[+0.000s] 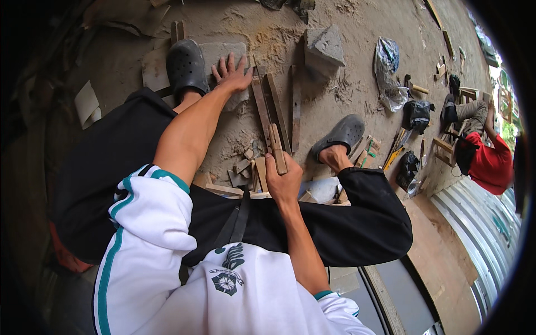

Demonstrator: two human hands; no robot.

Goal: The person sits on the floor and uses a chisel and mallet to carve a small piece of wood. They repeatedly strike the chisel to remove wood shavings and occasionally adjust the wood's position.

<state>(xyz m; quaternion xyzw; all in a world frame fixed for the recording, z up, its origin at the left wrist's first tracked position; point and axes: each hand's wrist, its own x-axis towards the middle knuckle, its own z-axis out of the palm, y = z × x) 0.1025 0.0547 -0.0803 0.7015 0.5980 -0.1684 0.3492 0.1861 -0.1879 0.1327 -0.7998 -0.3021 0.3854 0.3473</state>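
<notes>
Handle (276, 148) of brown wood points forward between the knees, by long wooden strips (260, 106); the right hand (283, 177) wraps tightly around its near end, forearm slanting in from the right. The left arm stretches forward, its hand (233, 77) palm-down, fingers spread wide on a grey slab (213, 51).

dusty brown floor (365, 19); on it: grey slab (215, 50), rough block (324, 49), plastic bag (385, 70), hammer (419, 89), wood offcuts (242, 166)
</notes>
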